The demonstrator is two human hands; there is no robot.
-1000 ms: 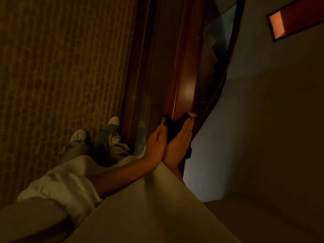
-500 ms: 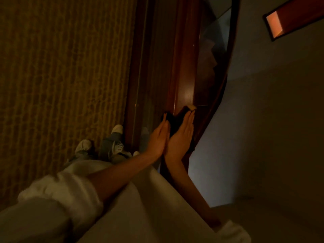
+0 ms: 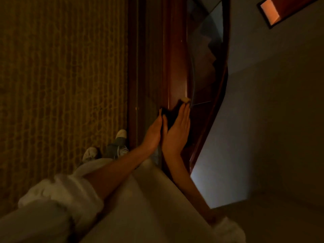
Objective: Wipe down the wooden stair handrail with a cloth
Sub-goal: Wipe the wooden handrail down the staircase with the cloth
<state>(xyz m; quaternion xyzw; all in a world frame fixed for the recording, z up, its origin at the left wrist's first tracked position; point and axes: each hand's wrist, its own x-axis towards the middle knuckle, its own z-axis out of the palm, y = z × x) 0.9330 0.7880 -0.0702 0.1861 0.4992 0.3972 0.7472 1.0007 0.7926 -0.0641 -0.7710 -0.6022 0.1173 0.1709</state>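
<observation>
One patterned carpet [image 3: 61, 76] fills the left side, and one grey wall [image 3: 271, 120] fills the right. Between them a single reddish wooden handrail [image 3: 175, 67] runs from the hands up to the top edge. A pale garment [image 3: 140, 207] covers the lower middle and hides the rail's near end. Right of the rail, the jagged edge of a lower flight of steps [image 3: 211, 55] shows dimly.

Two bare forearms reach out of two rolled white sleeves, the left sleeve [image 3: 61, 195] large and near, the right sleeve [image 3: 228, 230] at the bottom edge. The left hand [image 3: 153, 132] and the right hand [image 3: 177, 130] lie side by side with their heels touching. On both, the fingers are straight and held together, gripping nothing and pressing flat.

One dark cloth [image 3: 169, 118] sits on the handrail between the two palms, the left hand against its left side and the right hand against its right. A small pale corner of it pokes out beyond the right fingertips. The dim light hides how far the cloth wraps under the rail.

Two light shoes [image 3: 121, 134] stand on the carpet just left of the rail's base. One small lit orange opening [image 3: 270, 12] glows in the wall at the top right.
</observation>
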